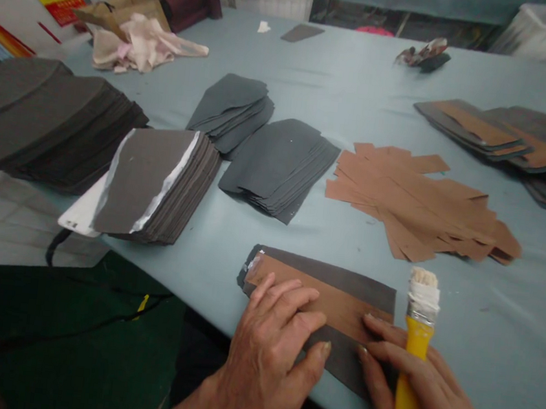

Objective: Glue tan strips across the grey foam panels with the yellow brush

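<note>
A dark grey panel (348,365) lies at the table's front edge with a brown strip (341,299) along its middle. White paste shows at the strip's left end. My left hand (278,342) rests on the strip and panel, its fingers stretched out and holding nothing. In my right hand (438,397) is a paintbrush (416,350) with a yellow handle, its white-coated bristles pointing away from me. Fingertips of that same hand touch the right end of the strip. Left of my hands stands a stack of grey panels (152,172), the top one smeared white along two edges.
Loose brown strips (410,199) lie beyond my hands. Dark sheets (278,159) are fanned mid-table, with a tall dark stack (43,115) at left. Panels with brown strips (486,129) pile up at right. Pinkish scraps (143,44) and a crumpled piece (423,54) lie farther back.
</note>
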`<state>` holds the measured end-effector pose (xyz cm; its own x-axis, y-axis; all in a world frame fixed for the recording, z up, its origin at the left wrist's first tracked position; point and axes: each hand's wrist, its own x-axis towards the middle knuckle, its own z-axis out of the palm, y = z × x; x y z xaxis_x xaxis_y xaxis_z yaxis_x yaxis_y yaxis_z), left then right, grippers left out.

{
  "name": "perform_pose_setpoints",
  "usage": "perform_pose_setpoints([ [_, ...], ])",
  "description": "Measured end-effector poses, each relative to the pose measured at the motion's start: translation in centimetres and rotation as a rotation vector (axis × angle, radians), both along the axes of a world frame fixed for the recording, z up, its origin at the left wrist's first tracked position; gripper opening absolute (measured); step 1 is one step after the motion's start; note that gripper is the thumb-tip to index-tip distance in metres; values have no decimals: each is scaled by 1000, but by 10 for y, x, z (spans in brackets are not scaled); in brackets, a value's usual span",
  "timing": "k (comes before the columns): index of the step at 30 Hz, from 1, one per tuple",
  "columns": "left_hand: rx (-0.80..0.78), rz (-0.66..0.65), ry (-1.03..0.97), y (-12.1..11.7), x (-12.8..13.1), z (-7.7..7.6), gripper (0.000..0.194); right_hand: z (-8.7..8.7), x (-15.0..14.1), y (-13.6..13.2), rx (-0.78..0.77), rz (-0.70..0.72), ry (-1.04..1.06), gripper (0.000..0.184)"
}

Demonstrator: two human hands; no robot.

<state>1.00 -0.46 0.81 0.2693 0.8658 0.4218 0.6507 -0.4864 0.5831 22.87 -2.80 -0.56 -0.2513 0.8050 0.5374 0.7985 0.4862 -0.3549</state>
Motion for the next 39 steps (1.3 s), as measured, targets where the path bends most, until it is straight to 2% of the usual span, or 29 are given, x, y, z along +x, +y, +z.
perform_pose_setpoints([
  [9,-7,-26,-24,1,-1,3,14,0,2,0,23,-10,-31,5],
  [16,13,-15,138,5,-12,6,27,-1,1,0,1,-14,-16,5],
  [21,8,2,167,7,-19,4,30,-1,2,-2,-4,-13,-2,8],
  [39,2,7,163,9,-19,4,22,3,-1,-1,-34,-37,24,9],
])
